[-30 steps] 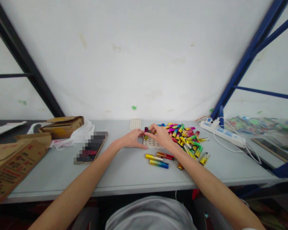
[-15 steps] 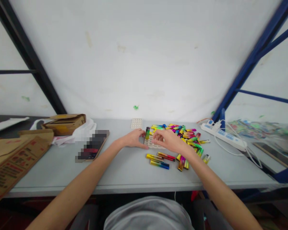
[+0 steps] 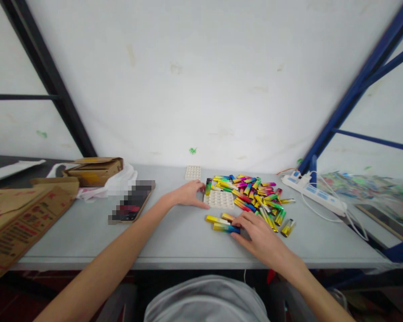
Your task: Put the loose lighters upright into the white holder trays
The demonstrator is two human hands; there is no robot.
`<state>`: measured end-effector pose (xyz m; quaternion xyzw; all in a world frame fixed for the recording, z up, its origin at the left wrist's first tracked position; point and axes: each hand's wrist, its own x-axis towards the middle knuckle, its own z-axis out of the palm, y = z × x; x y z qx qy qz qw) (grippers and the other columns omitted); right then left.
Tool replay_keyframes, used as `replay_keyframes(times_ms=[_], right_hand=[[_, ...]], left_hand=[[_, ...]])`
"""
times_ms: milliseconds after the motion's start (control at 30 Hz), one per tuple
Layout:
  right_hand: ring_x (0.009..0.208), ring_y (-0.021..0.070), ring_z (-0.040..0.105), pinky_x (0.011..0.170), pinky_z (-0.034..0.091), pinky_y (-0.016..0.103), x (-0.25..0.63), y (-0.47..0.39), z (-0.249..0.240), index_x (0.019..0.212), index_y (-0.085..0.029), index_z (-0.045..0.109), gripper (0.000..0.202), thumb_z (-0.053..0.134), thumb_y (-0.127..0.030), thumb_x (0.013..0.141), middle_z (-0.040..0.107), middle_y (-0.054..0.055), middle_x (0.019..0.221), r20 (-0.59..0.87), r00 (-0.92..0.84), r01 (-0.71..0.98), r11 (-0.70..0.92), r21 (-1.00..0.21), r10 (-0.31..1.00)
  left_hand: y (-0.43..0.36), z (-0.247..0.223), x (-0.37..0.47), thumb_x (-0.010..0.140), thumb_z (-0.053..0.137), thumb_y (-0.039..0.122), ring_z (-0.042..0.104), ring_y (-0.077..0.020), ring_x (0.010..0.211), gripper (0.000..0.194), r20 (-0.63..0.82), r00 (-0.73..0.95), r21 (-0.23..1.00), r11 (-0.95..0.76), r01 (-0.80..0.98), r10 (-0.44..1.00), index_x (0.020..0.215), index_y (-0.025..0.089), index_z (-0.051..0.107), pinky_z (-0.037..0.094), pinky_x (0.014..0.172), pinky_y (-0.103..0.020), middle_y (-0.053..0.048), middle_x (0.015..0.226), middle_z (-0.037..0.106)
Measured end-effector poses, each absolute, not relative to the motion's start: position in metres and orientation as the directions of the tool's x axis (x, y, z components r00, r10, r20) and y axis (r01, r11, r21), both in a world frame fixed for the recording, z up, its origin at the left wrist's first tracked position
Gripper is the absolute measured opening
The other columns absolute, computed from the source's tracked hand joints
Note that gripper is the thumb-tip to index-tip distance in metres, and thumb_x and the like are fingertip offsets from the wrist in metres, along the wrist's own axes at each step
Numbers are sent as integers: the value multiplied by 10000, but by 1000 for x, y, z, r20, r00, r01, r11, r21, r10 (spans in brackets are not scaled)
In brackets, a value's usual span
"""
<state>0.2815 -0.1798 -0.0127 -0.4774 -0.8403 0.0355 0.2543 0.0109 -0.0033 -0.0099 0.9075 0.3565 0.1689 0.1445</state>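
A white tray [image 3: 222,200] with rows of holes lies in front of me. One yellow-green lighter [image 3: 208,187] stands upright at its far left corner. My left hand [image 3: 190,194] holds the tray's left side, its thumb at the near corner and its curled fingers beside the standing lighter. Closer to me, a yellow-and-blue lighter [image 3: 223,227] lies flat, its blue end pinched between the thumb and fingers of my right hand [image 3: 253,230]. A yellow lighter [image 3: 216,219] lies just behind it, and another is partly covered by my right fingers.
A heap of shiny coloured lighters [image 3: 255,192] spreads right of the tray. A second white tray [image 3: 192,172] lies near the wall. On the left are a phone [image 3: 134,203] and cardboard boxes [image 3: 96,172]; a power strip [image 3: 315,194] with cables lies on the right.
My right hand has moved from above the tray toward me and right, down to the yellow-and-blue lighter. The tray's holes now show. My left hand has stayed in place.
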Motion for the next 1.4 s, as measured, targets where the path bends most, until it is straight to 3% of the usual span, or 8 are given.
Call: replay_keyframes(times_ms=[167, 367, 567, 700, 833, 967, 1100, 1400], right_hand=[[930, 229, 642, 834, 505, 362, 286, -154, 13, 1012, -241, 694, 162, 687, -347, 890, 686, 58, 993, 368, -398, 663, 540, -518, 841], [930, 221, 649, 791, 519, 332, 274, -99, 29, 1015, -201, 714, 354, 729, -501, 828, 711, 75, 1043, 299, -232, 149, 338, -929, 926], [826, 189, 658, 721, 539, 315, 246, -52, 37, 1066, -252, 579, 362, 628, -566, 892, 693, 59, 990, 278, -164, -165, 252, -954, 947], [526, 102, 466, 561, 454, 233, 237, -39, 30, 1037, -270, 509, 356, 557, -603, 920, 492, -61, 670, 266, -154, -148, 244, -958, 952], [462, 89, 272, 443, 265, 209, 234, -39, 12, 930, -248, 527, 375, 573, -617, 883, 328, -95, 596, 245, -154, -3, 248, -969, 957], [528, 109, 331, 485, 256, 242, 232, -41, 0, 663, -211, 476, 418, 527, -563, 883, 377, -54, 576, 347, -94, 277, 360, -891, 933], [566, 118, 328, 522, 232, 257, 226, -45, -2, 582, -216, 396, 392, 500, -480, 852, 341, -44, 569, 409, -76, 430, 400, -809, 909], [587, 124, 337, 555, 235, 265, 222, -51, -2, 596, -212, 401, 343, 480, -436, 843, 355, -37, 587, 469, -41, 466, 432, -772, 882]], left_hand=[[-3, -10, 11, 602, 745, 766, 623, -297, 953, 745, 200, 693, 369, -709, 602, 693, 1017, 154, 659, 507, 862, -384, -111, 1032, 665], [-3, -9, 11, 612, 743, 763, 618, -283, 932, 722, 195, 696, 380, -707, 596, 691, 995, 157, 661, 507, 834, -372, -106, 1015, 668], [-3, -9, 9, 617, 737, 770, 625, -291, 930, 728, 198, 704, 369, -717, 592, 682, 992, 151, 658, 506, 815, -366, -111, 1012, 663], [-4, -8, 8, 627, 733, 767, 618, -285, 938, 710, 199, 703, 367, -717, 592, 682, 991, 163, 651, 508, 821, -366, -102, 1010, 658], [-3, -9, 8, 636, 732, 760, 613, -283, 941, 707, 196, 706, 366, -719, 591, 681, 991, 155, 649, 508, 824, -370, -105, 1016, 652], [-2, -10, 8, 626, 737, 764, 611, -286, 940, 727, 196, 703, 363, -717, 595, 683, 1002, 148, 645, 507, 823, -375, -110, 1014, 652], [-2, -10, 9, 616, 737, 765, 613, -281, 921, 706, 207, 695, 367, -713, 597, 688, 984, 168, 652, 509, 804, -368, -93, 996, 659], [-4, -9, 9, 614, 750, 757, 623, -286, 931, 716, 187, 686, 376, -697, 611, 703, 1009, 168, 656, 508, 820, -371, -100, 1026, 664]])
